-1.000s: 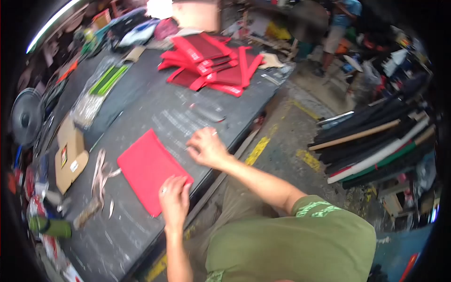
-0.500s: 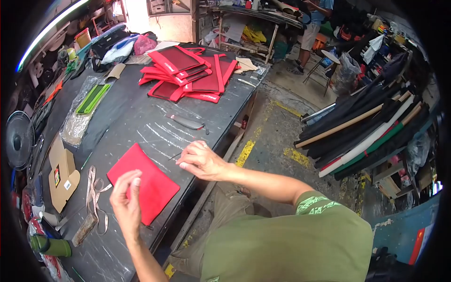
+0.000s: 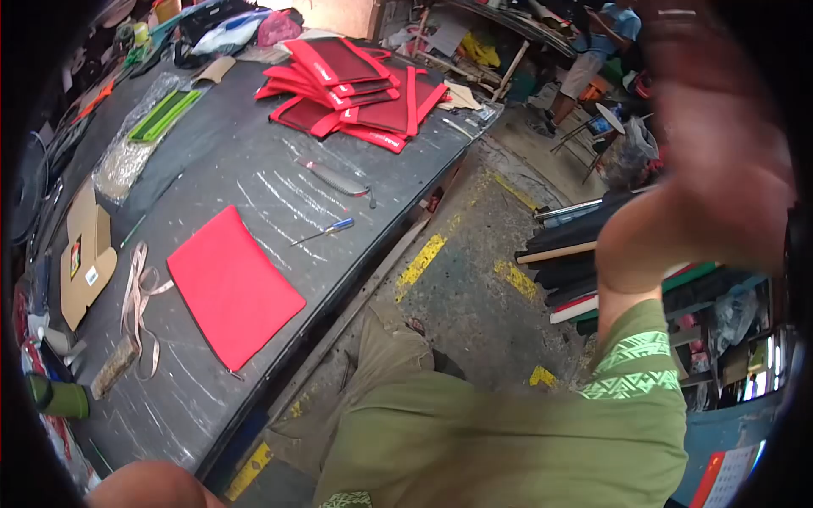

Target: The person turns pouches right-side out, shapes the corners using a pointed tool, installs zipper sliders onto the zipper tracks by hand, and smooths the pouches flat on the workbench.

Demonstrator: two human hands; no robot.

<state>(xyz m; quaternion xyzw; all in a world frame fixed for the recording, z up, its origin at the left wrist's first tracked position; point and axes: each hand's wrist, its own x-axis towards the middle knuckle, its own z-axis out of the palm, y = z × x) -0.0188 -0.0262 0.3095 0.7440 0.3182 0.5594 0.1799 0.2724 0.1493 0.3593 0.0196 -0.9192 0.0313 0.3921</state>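
My raised right hand point(image 3: 707, 93) is a close, motion-smeared shape at the upper right, its fingers impossible to make out. My left hand is out of the picture; only a bare part of that arm shows at the bottom left. On the dark worktable point(image 3: 195, 423) lies a flat red fabric piece point(image 3: 237, 288). To its right rests a small screwdriver point(image 3: 339, 225) with a blue handle, touched by no hand. Beyond that is a slim, curved tool point(image 3: 337, 179) with a red end. A tape measure point(image 3: 135, 292) lies loosely curled left of the red piece.
Red mesh-fronted pouches point(image 3: 356, 93) are piled at the table's far end. Green strips point(image 3: 165, 116) lie on clear plastic, near an opened cardboard box point(image 3: 87, 254). A green bottle point(image 3: 63, 398) is at the left edge. Fabric rolls point(image 3: 559, 251) stand right; another person point(image 3: 584, 68) is behind.
The screwdriver has left my right hand and lies on the table. My right arm has swung up toward the camera; my left hand has dropped out of view. The camera has shifted.
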